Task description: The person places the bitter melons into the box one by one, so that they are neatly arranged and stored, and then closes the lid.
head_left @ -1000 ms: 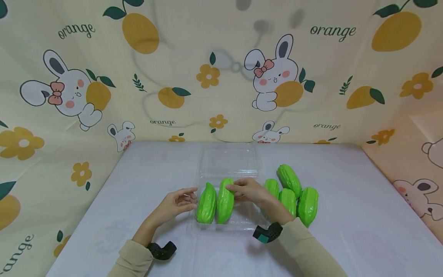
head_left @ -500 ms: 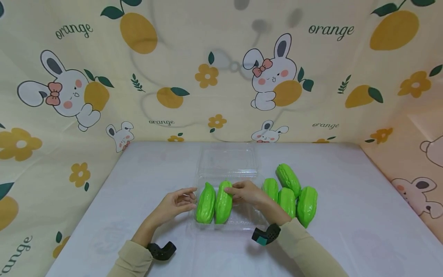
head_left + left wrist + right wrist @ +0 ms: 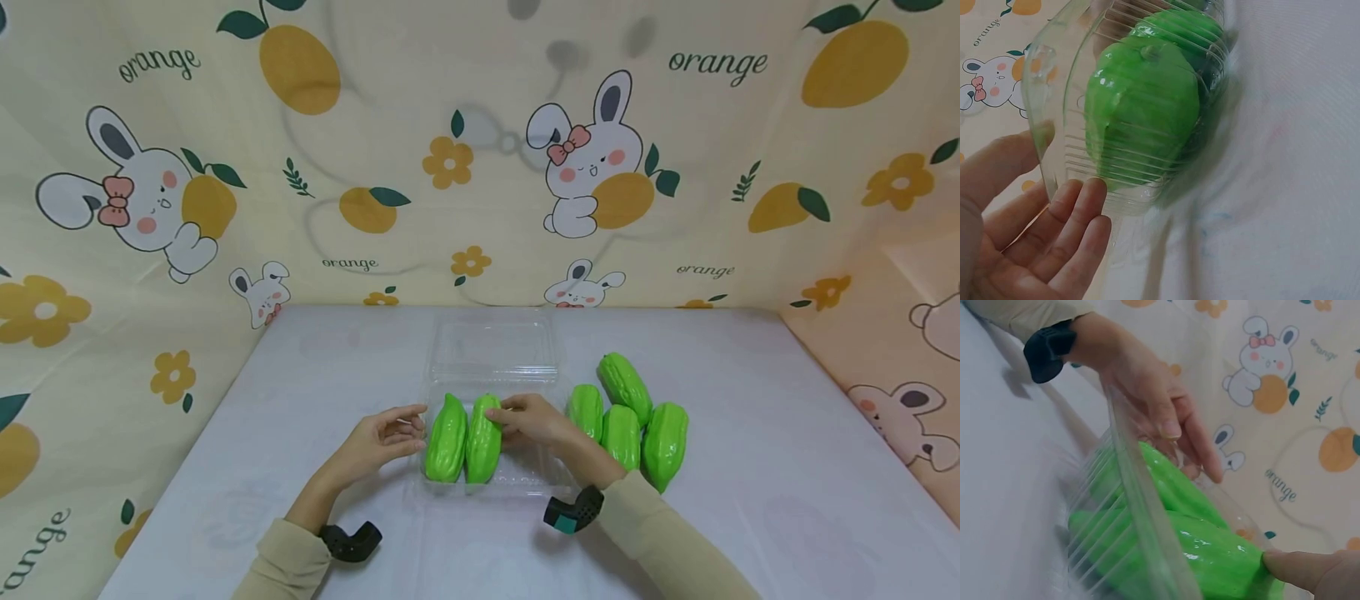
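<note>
Clamshell box [image 3: 536, 471], clear plastic with ribbed walls, one piece, set on a white table [image 3: 300, 375]; its lid [image 3: 493, 346] laid back on the far side, away from the person. Contents of the box: two items, both in the left part, lengthwise and side by side. Item one, first green gourd [image 3: 447, 442], glossy and ridged, beside the left wall, its narrow end pointing away from the person. Item two, second green gourd [image 3: 483, 446], of like finish, just to the right of the first, its far end in the grasp of the right hand [image 3: 536, 425]: thumb laid on the near face, the other fingers on the right flank and partly hidden, the grip narrow and holding the gourd. Left hand [image 3: 381, 437] at the left edge of the box, thumb and fingers bent about the clear rim, holding it lightly. Outside the box, on the table to its right, four loose gourds: far gourd [image 3: 626, 389], lying aslant; short-looking gourd [image 3: 586, 410], partly behind the right arm; middle gourd [image 3: 622, 433], its near end likewise covered; right-hand gourd [image 3: 665, 446], outermost of the group. Worn on the wrists: black left band [image 3: 351, 543] and black right band [image 3: 573, 510], below beige cuffs. Behind: printed backdrop [image 3: 495, 50], rabbits and oranges.
</note>
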`<act>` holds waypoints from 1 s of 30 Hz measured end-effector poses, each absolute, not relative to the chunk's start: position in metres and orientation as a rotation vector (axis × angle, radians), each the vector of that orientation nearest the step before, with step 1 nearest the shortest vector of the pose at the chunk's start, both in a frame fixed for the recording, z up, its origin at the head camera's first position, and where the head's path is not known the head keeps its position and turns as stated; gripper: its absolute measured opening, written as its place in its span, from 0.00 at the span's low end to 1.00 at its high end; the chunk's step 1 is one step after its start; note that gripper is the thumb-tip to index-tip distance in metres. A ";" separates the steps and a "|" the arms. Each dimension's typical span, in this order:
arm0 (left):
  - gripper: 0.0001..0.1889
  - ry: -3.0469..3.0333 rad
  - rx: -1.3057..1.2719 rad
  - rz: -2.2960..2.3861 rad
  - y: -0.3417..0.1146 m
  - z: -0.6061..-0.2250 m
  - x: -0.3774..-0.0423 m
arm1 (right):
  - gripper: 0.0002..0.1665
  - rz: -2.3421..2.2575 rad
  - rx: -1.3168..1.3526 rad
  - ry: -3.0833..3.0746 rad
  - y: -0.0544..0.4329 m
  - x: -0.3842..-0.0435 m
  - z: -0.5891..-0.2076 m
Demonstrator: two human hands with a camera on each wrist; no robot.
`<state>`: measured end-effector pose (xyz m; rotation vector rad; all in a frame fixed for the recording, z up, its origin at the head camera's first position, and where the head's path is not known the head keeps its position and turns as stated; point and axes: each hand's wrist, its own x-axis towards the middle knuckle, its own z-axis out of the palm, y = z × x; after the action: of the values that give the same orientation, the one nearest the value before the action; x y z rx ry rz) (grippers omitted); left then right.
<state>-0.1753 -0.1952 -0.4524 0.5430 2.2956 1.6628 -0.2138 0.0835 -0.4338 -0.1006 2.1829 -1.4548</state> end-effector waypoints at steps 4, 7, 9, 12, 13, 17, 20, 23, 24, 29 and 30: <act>0.33 2.298 0.549 1.663 -0.196 -0.453 -0.176 | 0.34 -1.448 -0.095 2.168 0.083 -0.214 -0.436; 0.33 2.294 0.550 1.664 -0.196 -0.453 -0.176 | 0.33 -1.470 -0.083 2.151 0.082 -0.215 -0.437; 0.33 2.291 0.550 1.663 -0.196 -0.452 -0.176 | 0.30 -1.481 -0.078 2.149 0.082 -0.215 -0.438; 0.33 2.285 0.546 1.667 -0.195 -0.451 -0.175 | 0.24 -1.482 -0.065 2.164 0.082 -0.215 -0.438; 0.33 2.283 0.544 1.668 -0.195 -0.451 -0.175 | 0.22 -1.473 -0.071 2.173 0.082 -0.214 -0.438; 0.34 2.274 0.534 1.674 -0.195 -0.450 -0.174 | 0.20 -1.448 -0.097 2.187 0.084 -0.213 -0.435; 0.34 2.271 0.522 1.674 -0.194 -0.449 -0.173 | 0.21 -1.441 -0.131 2.190 0.086 -0.212 -0.433; 0.34 2.271 0.514 1.671 -0.194 -0.449 -0.172 | 0.22 -1.412 -0.152 2.232 0.088 -0.211 -0.431; 0.34 2.272 0.513 1.670 -0.194 -0.449 -0.172 | 0.23 -1.406 -0.151 2.245 0.089 -0.211 -0.430; 0.33 2.283 0.514 1.663 -0.194 -0.448 -0.172 | 0.23 -1.409 -0.124 2.261 0.092 -0.211 -0.427; 0.33 2.285 0.513 1.661 -0.194 -0.448 -0.172 | 0.23 -1.421 -0.123 2.249 0.092 -0.211 -0.427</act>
<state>-0.1721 -0.1942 -0.4482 0.5135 2.2849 1.6612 -0.2108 0.0923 -0.4266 -0.1229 2.2493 -1.4211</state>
